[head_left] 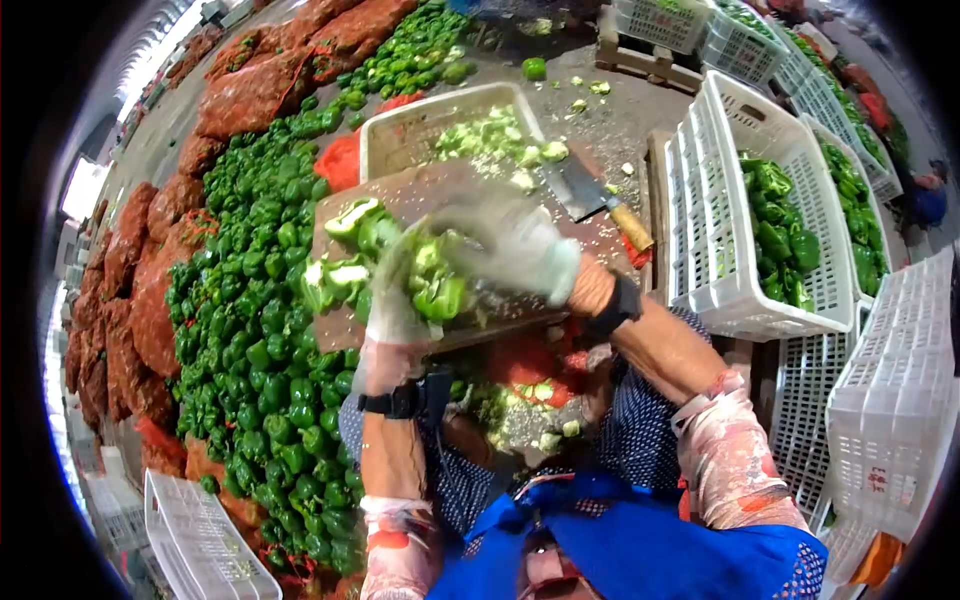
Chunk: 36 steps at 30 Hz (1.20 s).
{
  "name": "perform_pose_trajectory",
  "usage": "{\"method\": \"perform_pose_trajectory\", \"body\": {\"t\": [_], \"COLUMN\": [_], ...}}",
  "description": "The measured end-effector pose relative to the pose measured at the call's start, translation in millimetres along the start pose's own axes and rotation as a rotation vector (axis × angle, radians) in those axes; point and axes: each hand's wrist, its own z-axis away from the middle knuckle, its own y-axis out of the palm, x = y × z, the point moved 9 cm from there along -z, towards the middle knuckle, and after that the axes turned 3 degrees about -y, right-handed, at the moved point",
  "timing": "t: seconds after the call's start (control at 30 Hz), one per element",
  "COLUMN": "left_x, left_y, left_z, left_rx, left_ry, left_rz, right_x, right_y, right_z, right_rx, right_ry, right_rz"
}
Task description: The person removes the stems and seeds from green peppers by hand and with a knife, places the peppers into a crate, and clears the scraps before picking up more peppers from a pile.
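Though blur hides whether my fingers pinch or spread, cut pepper lies between my left hand and right hand, nearer the left.

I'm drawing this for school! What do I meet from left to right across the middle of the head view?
Red sacks → heap of green peppers → blurry left hand → cleaver → white crate holding peppers.
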Motion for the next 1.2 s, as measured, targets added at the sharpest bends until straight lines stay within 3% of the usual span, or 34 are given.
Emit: {"method": "perform_pose_trajectory", "body": {"t": [0.03,0.07,0.1,0.17,0.2,0.23,0.27,0.3,0.37,0.43,0.47,0.5,0.53,0.6,0.63,0.67,0.73,0.77,0.87,0.9,1.03,1.07,1.13,1.2], "left_x": [5.2,10.5,16.0,18.6,19.7,18.0,1.3,-10.5,-17.1,-18.3,-10.8,-3.7,4.3,8.1,6.6,3.1,-3.4,-1.7,-2.0,-5.0,-38.0,-48.8,-57.4,-62.6], "left_y": [-22.5,-45.0,-67.1,-18.2,6.7,-42.9,-3.1,6.8,1.2,-0.7,4.6,4.7,4.7,5.9,14.0,16.7,34.2,35.5,32.2,31.4,37.4,35.0,-5.3,-26.6], "left_z": [-5.7,-12.5,-20.1,-3.7,6.4,-17.1,-1.0,5.2,0.8,-0.1,-7.0,-10.7,-12.6,-7.9,-4.5,-4.8,0.6,0.1,-7.4,-6.1,18.7,28.4,26.3,22.1], "left_rx": [-0.033,-0.071,-0.112,0.013,0.062,-0.021,0.095,0.12,0.07,-0.046,0.245,0.128,0.011,0.15,0.221,0.206,0.169,0.176,0.202,0.211,0.111,0.028,0.053,0.056], "left_ry": [0.046,0.089,0.129,-0.001,-0.075,0.061,0.178,0.17,0.189,0.301,0.26,0.224,0.186,0.133,0.113,0.142,0.191,0.212,0.273,0.254,0.309,0.287,0.403,0.382], "left_rz": [-0.083,-0.168,-0.252,-0.012,0.102,-0.095,-0.026,0.017,0.096,0.163,0.158,0.238,0.313,0.204,0.154,0.142,0.121,0.092,-0.017,-0.036,-0.048,-0.028,0.047,0.203], "right_x": [4.0,20.0,14.9,-19.7,-15.7,-37.8,-49.2,-60.6,-41.8,-2.2,13.0,22.8,8.4,-16.0,-15.3,-10.7,4.3,4.3,-31.2,-71.5,-95.3,-116.2,-153.7,-174.3], "right_y": [27.8,31.5,32.4,61.2,28.2,7.4,-0.8,-1.1,3.6,14.7,24.4,19.9,20.6,14.4,-14.7,-30.3,-38.9,-30.0,-7.2,3.6,-101.2,-130.6,-178.3,-198.1], "right_z": [-1.8,2.1,5.5,15.7,15.6,12.9,12.6,16.5,17.7,17.0,18.4,17.5,20.4,23.0,18.4,21.8,22.0,24.2,53.3,65.4,78.1,90.0,118.5,142.6], "right_rx": [0.287,0.228,0.113,0.161,-0.046,-0.05,-0.05,-0.03,0.156,0.188,0.183,0.127,0.198,0.344,0.096,0.094,-0.034,0.037,0.28,0.109,-0.257,-0.395,-0.701,-0.924], "right_ry": [0.145,0.026,0.034,0.3,0.253,0.328,0.4,0.443,0.393,0.198,0.111,0.031,0.136,0.339,0.43,0.482,0.341,0.368,0.756,0.77,0.466,0.404,0.301,0.295], "right_rz": [-0.045,0.135,0.126,-0.141,-0.084,-0.174,-0.297,-0.238,-0.001,0.09,0.079,0.186,0.105,-0.062,-0.378,-0.825,-1.409,-1.47,-0.765,-0.592,-1.325,-1.406,-1.527,-1.569]}}
